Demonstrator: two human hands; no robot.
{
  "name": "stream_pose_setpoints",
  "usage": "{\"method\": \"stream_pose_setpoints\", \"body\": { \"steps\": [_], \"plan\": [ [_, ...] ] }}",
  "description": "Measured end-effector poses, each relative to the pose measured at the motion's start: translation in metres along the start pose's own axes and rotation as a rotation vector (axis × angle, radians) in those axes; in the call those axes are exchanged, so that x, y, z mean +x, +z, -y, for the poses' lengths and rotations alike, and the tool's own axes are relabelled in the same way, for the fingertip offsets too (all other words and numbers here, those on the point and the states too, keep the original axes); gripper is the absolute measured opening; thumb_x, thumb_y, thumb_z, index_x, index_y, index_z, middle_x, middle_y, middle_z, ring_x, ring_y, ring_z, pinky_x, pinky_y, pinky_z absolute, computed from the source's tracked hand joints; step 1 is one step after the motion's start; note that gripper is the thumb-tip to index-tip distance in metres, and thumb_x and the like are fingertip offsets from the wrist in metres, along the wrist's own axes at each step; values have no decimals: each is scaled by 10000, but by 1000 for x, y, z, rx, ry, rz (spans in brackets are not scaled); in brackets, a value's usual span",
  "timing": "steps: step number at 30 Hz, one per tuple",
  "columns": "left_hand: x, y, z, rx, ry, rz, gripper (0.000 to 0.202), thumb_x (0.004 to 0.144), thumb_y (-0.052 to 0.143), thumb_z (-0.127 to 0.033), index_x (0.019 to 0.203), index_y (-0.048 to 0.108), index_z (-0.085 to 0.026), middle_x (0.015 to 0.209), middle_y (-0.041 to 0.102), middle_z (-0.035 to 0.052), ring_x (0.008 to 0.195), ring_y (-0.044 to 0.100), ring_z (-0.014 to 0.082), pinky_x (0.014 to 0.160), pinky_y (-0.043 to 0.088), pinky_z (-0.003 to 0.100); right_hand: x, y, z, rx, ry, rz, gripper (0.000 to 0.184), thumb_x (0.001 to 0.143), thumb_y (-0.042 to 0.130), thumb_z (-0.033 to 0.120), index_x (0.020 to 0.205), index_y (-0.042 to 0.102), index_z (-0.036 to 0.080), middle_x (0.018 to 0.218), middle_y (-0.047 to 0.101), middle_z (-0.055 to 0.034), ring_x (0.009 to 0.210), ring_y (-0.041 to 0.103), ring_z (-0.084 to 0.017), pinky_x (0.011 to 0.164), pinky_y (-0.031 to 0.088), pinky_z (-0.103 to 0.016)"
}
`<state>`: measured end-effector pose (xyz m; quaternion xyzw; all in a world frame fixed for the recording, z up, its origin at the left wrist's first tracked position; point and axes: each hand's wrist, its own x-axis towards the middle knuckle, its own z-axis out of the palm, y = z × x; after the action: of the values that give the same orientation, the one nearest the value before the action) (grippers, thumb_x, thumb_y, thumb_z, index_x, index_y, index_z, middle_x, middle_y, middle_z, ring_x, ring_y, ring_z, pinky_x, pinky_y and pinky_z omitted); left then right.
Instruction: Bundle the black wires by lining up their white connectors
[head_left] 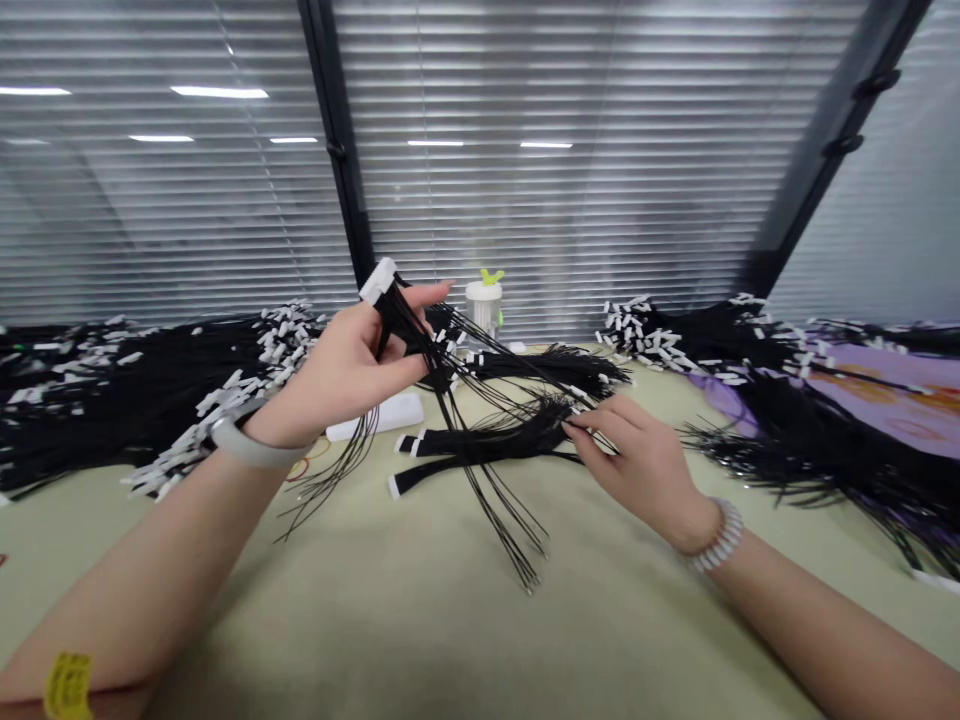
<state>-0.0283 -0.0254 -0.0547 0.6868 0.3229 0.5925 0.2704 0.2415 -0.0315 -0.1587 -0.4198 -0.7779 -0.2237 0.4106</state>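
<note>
Raised over the table, my left hand (341, 375) is closed on a black wire harness (429, 345), its forefinger stretched out. The harness's white connector (379, 281) sticks up above that hand, and its loose wires fan downward and to the right. Thumb and fingertips of my right hand (637, 465) pinch the far end of black wire; how many strands are in the pinch cannot be made out. Behind the hanging wires, bundled harnesses (480, 442) with white end connectors lie flat on the table (420, 620).
A big heap of black wires with white connectors (172, 380) covers the left side. More wire bundles (810, 420) lie at right, partly on purple plastic (892, 390). At the back stands a white container (484, 305) before window blinds (600, 150). A white flat object (386, 415) lies near the middle.
</note>
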Motion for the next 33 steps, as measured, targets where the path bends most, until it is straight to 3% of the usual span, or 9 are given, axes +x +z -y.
{"method": "stream_pose_setpoints", "body": {
  "steps": [3,7,16,23,26,30,33],
  "plan": [
    [0,0,4,152,96,131,575,561,621,-15,1087,583,-243,785,553,-1,437,395,31,401,328,155,-1,3,2,-7,-7,15,116,762,530,232,825,602,167,726,538,-19,648,505,-74,590,407,-190],
    [2,-2,10,136,88,207,600,597,602,-47,1151,523,-264,884,532,14,483,427,40,410,339,152,-2,4,3,-21,-14,23,117,762,529,233,829,603,172,724,540,-15,644,500,-75,581,401,-191],
    [7,-3,21,78,87,194,594,612,641,-76,1163,497,-246,870,517,5,540,448,39,487,399,159,-2,3,3,-80,-45,-5,123,766,529,231,844,603,172,740,548,-13,648,497,-71,561,376,-181],
    [4,12,32,-191,-16,44,563,628,639,-133,1157,494,-262,1014,571,16,456,415,15,390,345,149,-4,2,6,-169,-150,-25,156,769,538,266,878,605,179,708,551,-15,603,466,-71,520,308,-199],
    [4,21,37,-323,-109,-62,496,634,645,-151,1111,528,-223,992,601,25,541,501,47,454,391,154,-5,0,9,-191,-185,-26,168,769,540,267,895,605,179,726,558,-18,611,469,-71,523,298,-209],
    [4,24,42,-506,-297,-153,441,597,620,-50,1018,567,-174,1011,610,42,711,573,92,577,444,169,-6,1,15,-194,-204,-10,163,772,536,265,893,609,185,717,554,-7,602,471,-60,505,284,-214],
    [5,23,46,-607,-381,-174,431,582,575,1,973,562,-180,1022,598,26,690,568,78,583,456,175,-7,1,18,-178,-204,4,160,770,539,266,891,612,191,735,564,-6,615,488,-62,504,289,-212]
  ]
}}
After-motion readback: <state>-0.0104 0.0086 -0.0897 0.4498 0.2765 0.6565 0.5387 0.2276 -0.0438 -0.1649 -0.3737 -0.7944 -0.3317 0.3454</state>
